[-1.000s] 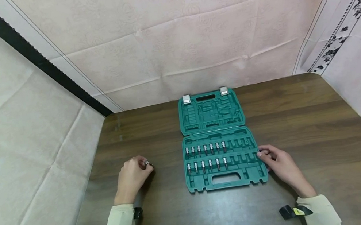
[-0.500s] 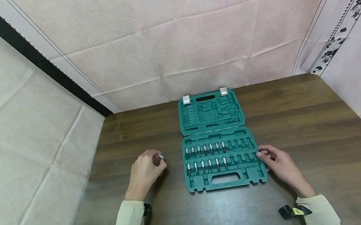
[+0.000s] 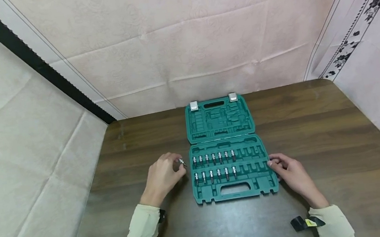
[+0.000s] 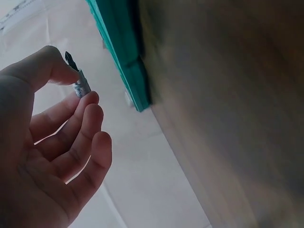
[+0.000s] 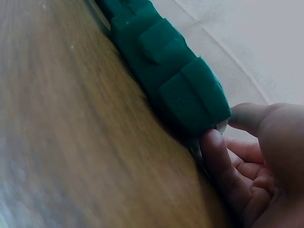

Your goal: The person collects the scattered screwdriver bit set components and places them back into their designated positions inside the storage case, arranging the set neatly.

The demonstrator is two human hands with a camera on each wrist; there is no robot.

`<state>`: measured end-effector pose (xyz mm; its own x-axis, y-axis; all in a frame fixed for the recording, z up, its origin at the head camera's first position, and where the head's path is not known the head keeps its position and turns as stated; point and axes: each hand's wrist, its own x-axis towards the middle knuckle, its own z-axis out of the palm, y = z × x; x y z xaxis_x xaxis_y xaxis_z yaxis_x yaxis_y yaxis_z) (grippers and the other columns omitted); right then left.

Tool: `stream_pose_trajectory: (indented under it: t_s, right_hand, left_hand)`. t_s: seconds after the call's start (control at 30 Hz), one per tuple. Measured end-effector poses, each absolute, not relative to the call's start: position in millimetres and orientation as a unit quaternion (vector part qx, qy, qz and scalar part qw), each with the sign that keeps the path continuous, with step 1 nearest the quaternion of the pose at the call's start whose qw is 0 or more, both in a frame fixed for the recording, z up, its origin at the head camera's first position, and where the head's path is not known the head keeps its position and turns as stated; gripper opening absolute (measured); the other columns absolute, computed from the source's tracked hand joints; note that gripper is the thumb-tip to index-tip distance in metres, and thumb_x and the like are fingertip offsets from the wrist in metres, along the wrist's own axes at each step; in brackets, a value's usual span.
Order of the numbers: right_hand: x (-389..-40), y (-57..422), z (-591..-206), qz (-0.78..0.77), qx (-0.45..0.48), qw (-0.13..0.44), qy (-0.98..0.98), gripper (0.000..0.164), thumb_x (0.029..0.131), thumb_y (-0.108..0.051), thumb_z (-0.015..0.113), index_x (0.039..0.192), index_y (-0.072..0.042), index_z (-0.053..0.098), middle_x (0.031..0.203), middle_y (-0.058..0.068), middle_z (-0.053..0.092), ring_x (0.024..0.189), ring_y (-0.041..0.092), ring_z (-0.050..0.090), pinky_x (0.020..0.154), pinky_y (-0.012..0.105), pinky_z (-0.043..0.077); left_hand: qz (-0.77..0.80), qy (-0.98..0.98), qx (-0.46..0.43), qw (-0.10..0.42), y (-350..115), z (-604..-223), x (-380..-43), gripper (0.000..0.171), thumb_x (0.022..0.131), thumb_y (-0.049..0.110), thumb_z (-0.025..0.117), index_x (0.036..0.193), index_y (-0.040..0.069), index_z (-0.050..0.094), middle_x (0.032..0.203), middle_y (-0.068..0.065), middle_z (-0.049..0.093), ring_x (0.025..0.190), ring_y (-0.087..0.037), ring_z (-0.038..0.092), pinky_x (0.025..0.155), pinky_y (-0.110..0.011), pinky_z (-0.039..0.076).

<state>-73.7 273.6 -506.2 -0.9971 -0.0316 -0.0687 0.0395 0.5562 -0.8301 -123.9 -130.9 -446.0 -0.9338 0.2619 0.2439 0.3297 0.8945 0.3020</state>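
Observation:
My left hand (image 3: 163, 176) pinches a bit socket (image 4: 81, 86) between thumb and fingertips, just left of the case. It has a knurled silver body and a dark cross-shaped tip that points up in the left wrist view. The green plastic tool case (image 3: 265, 184) lies open on the table. Two rows of silver bit sockets (image 3: 218, 174) fill the left part of its lower half; slots to their right are bare. At the case's right edge, my right hand (image 3: 294, 173) grips the rim, thumb above and a finger (image 5: 217, 149) low against the side.
The case's lid (image 3: 219, 121) lies folded back toward the wall, with two silver latches (image 3: 193, 105) on its far edge. Pale cloth (image 3: 169, 51) hangs behind and beside the wooden table (image 3: 316, 128). A black strap device (image 3: 300, 223) sits at the right wrist.
My left hand has moved right and slightly away from me with the bit socket, coming close to the case. The right hand stays on the case's edge.

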Motion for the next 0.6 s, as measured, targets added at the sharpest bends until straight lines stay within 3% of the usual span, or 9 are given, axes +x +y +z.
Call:
stream_pose_trajectory:
  t_s: [0.37,0.6]
  right_hand:
    - [-76,273,-505,-0.473,-0.001,0.038,0.88,0.041,0.11,-0.028,0.06,0.137,0.004,0.061,0.105,0.013,0.068,0.075,0.014,0.062,0.065,0.027,0.056]
    - [-73,273,-505,-0.472,0.005,0.039,0.881,0.041,0.11,-0.028,0.06,0.137,0.003,0.061,0.104,0.013,0.067,0.076,0.015,0.062,0.065,0.027,0.056]
  left_hand:
    - [-0.159,-0.962,-0.202,0.091,-100,-444,-129,0.021,0.091,0.022,0.081,0.108,0.01,0.08,0.103,-0.006,0.076,0.075,-0.015,0.062,0.062,-0.03,0.056]
    - [-0.147,-0.958,-0.233,0.085,-83,-444,-131,0.021,0.092,0.022,0.078,0.11,0.012,0.08,0.107,-0.006,0.078,0.083,-0.018,0.07,0.07,-0.036,0.062]
